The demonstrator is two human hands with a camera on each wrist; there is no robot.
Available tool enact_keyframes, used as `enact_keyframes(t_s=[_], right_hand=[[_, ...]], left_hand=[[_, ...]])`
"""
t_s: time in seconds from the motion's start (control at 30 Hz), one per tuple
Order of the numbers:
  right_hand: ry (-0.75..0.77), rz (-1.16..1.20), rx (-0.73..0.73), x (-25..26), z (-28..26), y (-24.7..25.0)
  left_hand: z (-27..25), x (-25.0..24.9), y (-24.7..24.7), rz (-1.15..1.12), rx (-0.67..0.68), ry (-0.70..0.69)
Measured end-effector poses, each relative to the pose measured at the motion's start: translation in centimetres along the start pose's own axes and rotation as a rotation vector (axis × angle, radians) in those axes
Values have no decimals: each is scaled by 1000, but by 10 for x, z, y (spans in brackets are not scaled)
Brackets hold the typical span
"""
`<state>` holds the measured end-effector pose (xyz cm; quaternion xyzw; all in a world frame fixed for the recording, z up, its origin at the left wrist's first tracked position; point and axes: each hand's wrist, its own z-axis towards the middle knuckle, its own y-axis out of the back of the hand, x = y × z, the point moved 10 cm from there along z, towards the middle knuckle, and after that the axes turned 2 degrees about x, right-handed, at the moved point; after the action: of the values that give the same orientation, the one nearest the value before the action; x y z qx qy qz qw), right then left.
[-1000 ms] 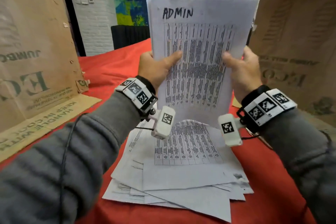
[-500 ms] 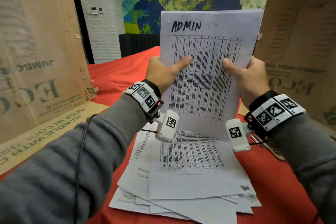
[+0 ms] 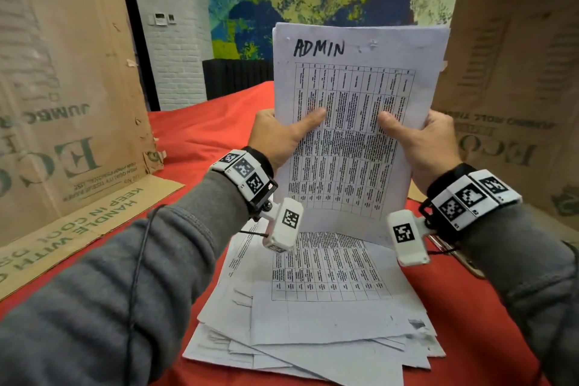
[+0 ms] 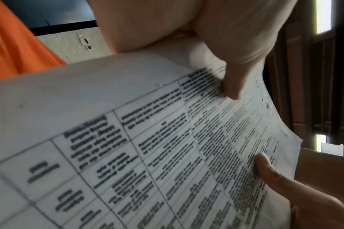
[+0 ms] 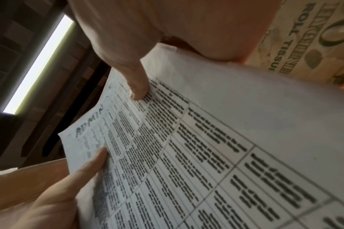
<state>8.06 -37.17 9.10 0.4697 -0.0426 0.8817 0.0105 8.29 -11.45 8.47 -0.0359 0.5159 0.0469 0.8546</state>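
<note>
I hold a stack of printed sheets [image 3: 351, 147] upright, marked ADMIN in black at the top, with its lower edge down on the loose paper pile [image 3: 316, 320]. My left hand [image 3: 282, 135] grips the stack's left edge, thumb across the front page. My right hand [image 3: 419, 141] grips the right edge the same way. In the left wrist view the stack [image 4: 147, 139] fills the frame with my left hand [image 4: 222, 62] on it. The right wrist view shows the stack [image 5: 206, 155] under my right hand [image 5: 140, 74]. The fingers behind the sheets are hidden.
A red cloth [image 3: 213, 131] covers the table. Upright cardboard panels stand at the left [image 3: 62, 88] and right [image 3: 517, 72]. A cardboard flap [image 3: 94, 219] lies flat at the left. A thin metal object [image 3: 463, 260] lies on the cloth under my right wrist.
The stack and both hands sit lower and more to the right in the head view, mostly from the head moving. The grip is the same.
</note>
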Motion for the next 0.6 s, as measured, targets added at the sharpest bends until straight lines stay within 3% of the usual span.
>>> enact_keyframes(t_s=[0.13,0.23,0.27,0.33,0.4,0.47,0.53,0.6], right_hand=[[-45,38,24,7,-1,1],[-280,-27,167,-8,-1,22],[-379,-138,183,-19,-1,40],[-514,-596,251,-45,-2,84],[-644,-1196,493,-87,-20,113],[-727,-1563,651,-124,-42,131],[-712,-1608,663,-131,-55,126],[-692,-1396,566,-118,-56,116]], left_hand=[[8,-22,-5,135,39,-80],[18,-18,-2,199,76,2],[20,-7,4,245,87,62],[13,21,13,342,132,209],[-8,49,10,357,204,339],[-30,69,2,368,237,412],[-46,87,-7,364,255,470],[-55,101,-13,365,285,511]])
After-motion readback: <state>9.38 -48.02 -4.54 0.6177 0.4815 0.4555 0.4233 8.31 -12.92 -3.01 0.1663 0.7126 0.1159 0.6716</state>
